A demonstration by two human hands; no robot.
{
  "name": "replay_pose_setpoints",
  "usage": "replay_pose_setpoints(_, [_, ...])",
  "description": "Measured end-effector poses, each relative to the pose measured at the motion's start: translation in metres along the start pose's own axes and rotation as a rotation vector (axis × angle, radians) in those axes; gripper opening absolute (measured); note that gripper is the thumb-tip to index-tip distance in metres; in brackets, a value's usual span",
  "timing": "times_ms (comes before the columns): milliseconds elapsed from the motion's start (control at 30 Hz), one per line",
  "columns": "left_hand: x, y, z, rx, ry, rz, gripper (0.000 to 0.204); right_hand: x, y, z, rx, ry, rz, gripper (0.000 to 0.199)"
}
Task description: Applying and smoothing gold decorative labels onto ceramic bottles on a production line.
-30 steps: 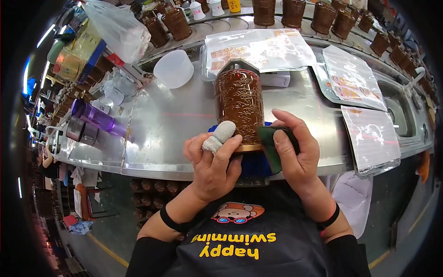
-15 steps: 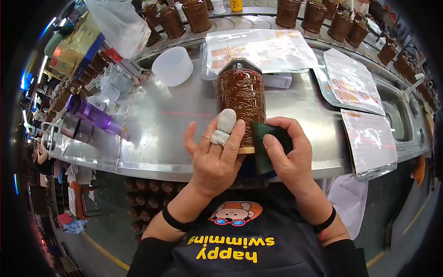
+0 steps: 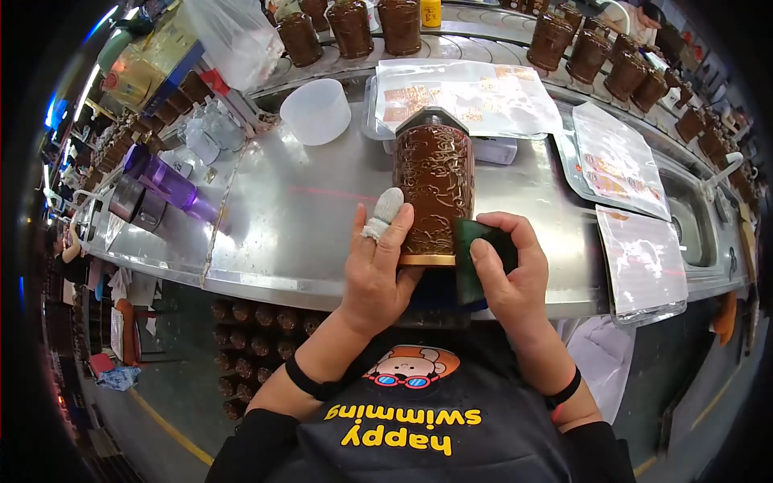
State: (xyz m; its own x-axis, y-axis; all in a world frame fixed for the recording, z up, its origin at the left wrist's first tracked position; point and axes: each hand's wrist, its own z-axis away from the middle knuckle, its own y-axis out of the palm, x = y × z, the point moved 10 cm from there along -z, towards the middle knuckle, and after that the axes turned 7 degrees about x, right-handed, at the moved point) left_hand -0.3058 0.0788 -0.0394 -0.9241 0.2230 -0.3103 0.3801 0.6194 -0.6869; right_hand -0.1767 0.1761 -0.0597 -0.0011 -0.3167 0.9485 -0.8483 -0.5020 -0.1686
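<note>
A brown glossy jar (image 3: pixel 435 181) with raised patterns is in front of me. Its dark cap points away and its gold-coloured base rim faces me. My left hand (image 3: pixel 377 274) holds the jar's lower left side, one finger wearing a white knitted finger cover (image 3: pixel 384 211). With thumb and fingers, my right hand (image 3: pixel 519 270) grips a dark green flat pad (image 3: pixel 475 262) at the jar's lower right. The pad's edge is against or very close to the jar; I cannot tell which. Part of my left thumb is hidden below the jar.
Beyond the jar lie sticker sheets (image 3: pixel 507 97) on a tray. More sheets (image 3: pixel 644 262) lie right, before a sink (image 3: pixel 699 241). A white plastic tub (image 3: pixel 316 113) and purple bottle (image 3: pixel 171 183) stand left. Several brown jars (image 3: pixel 400 28) line the conveyor (image 3: pixel 475 40) behind the steel bench (image 3: pixel 282 233).
My left fingers have drawn closer together and moved down off the jar's front toward its left side. The jar shows a different part of its pattern. My view has shifted slightly.
</note>
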Motion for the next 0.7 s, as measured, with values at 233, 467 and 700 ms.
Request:
replay_pose_setpoints(233, [0.0,0.014,-0.001,0.091,0.025,-0.099,0.056,-0.001,0.0,0.001,-0.006,-0.019,0.02,0.024])
replay_pose_setpoints(467, [0.004,0.01,0.002,0.077,-0.06,-0.071,0.067,-0.004,0.0,0.002,0.013,0.011,-0.028,0.022])
replay_pose_setpoints(700, [0.023,0.007,0.006,-0.012,-0.171,0.259,0.068,-0.006,0.0,0.001,0.002,-0.026,-0.019,0.023])
